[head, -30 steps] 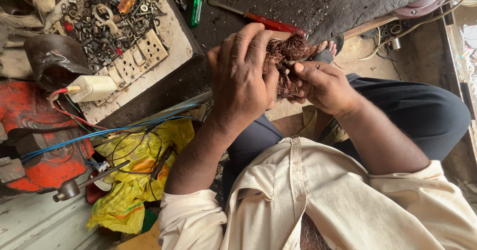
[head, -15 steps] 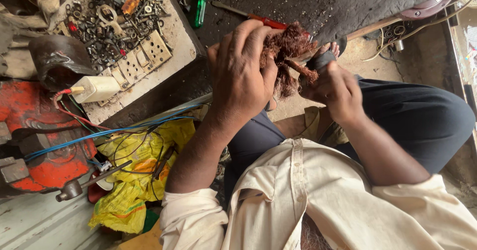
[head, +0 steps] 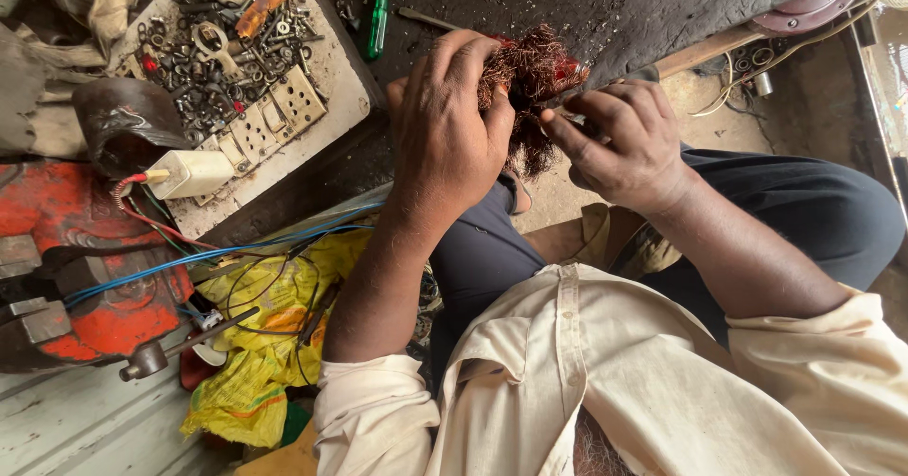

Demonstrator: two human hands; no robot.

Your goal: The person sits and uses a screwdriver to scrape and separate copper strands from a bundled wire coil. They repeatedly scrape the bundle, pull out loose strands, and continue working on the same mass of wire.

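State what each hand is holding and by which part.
The left hand grips a tangled bundle of copper wire, fingers wrapped over its left side. The right hand pinches strands at the bundle's lower right edge between thumb and fingertips.

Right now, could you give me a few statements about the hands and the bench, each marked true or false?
1. The left hand grips a tangle of copper wire. True.
2. The right hand rests flat on the knee. False: it pinches at the wire.
3. A green screwdriver lies on the bench. True.
4. The red vise is clamped on the wire. False: the wire is in the hands.
5. The tray holds fruit. False: nuts and metal parts.
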